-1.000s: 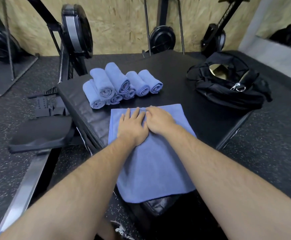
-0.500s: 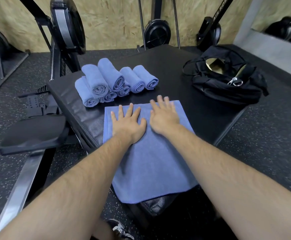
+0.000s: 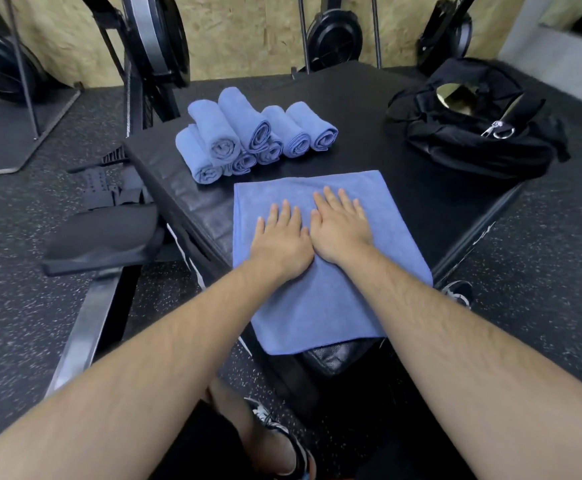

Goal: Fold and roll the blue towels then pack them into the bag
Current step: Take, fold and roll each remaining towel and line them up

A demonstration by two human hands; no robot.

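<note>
Left hand [image 3: 281,245] and right hand [image 3: 341,232] slid back along the blue towel [image 3: 317,306]; fingers straight, pressing flat

Seven rolled towels [image 3: 248,119], one flat towel [image 3: 317,306], one black bag [image 3: 473,150].

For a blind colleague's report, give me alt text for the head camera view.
The left hand and right hand press flat on a blue towel spread on a black padded platform. Behind it lie rolled blue towels; a black bag sits at right.
</note>
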